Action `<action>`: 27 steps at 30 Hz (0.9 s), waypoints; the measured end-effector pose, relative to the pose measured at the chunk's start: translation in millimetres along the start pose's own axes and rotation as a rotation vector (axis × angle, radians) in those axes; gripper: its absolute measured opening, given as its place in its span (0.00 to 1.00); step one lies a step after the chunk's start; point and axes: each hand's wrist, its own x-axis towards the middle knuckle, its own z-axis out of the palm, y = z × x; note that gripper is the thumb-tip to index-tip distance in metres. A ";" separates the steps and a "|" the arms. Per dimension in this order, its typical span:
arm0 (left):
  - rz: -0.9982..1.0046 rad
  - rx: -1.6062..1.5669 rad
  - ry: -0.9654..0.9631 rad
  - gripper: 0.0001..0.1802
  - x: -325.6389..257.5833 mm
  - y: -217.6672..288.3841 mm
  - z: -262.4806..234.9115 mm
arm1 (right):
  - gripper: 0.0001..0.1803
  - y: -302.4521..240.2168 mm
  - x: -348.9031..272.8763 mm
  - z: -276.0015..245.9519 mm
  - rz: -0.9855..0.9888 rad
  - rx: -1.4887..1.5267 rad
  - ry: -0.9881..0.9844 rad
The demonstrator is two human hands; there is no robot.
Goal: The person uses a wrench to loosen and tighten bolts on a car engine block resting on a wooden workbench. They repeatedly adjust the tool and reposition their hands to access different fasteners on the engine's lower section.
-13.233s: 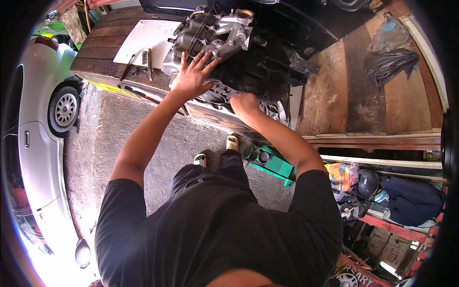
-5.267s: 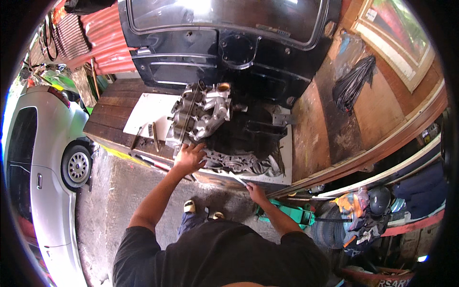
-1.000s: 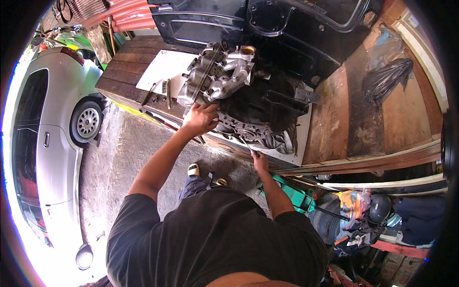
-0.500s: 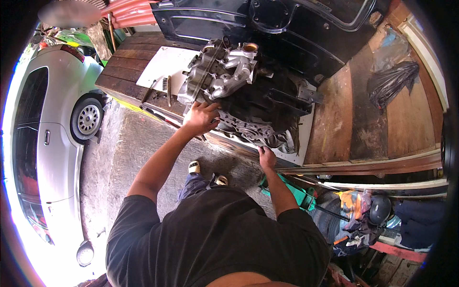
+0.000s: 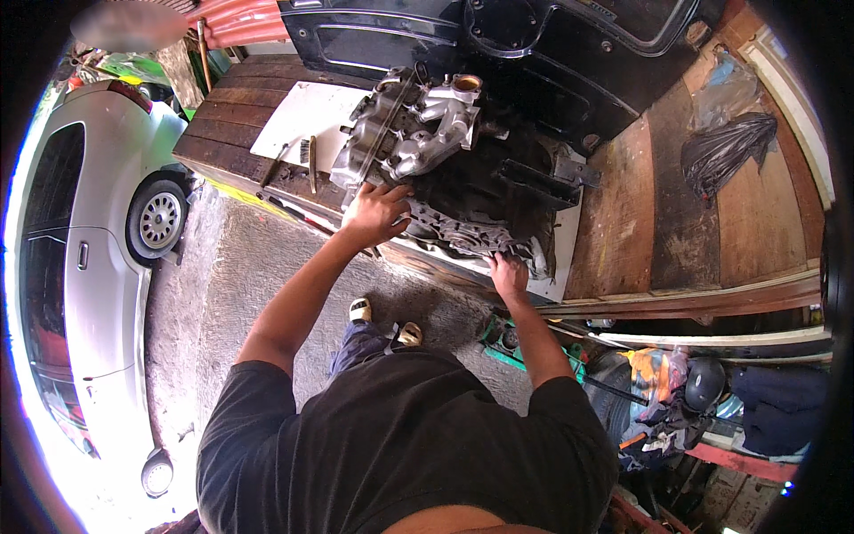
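Engine block (image 5: 471, 191) on white sheet (image 5: 298, 120) atop wooden truck bed (image 5: 623, 214). Left hand (image 5: 374, 214) spread flat against near left end, below silver manifold (image 5: 414, 133). Right hand (image 5: 507, 271) gripping near lower edge, fingers curled.

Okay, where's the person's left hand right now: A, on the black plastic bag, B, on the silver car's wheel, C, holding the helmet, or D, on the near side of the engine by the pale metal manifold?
D: the left hand rests on the engine just below the pale manifold.
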 end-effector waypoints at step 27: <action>0.013 0.084 -0.107 0.22 -4.0 0.0 -4.5 | 0.15 -0.4 -41.7 9.2 0.173 0.677 -0.399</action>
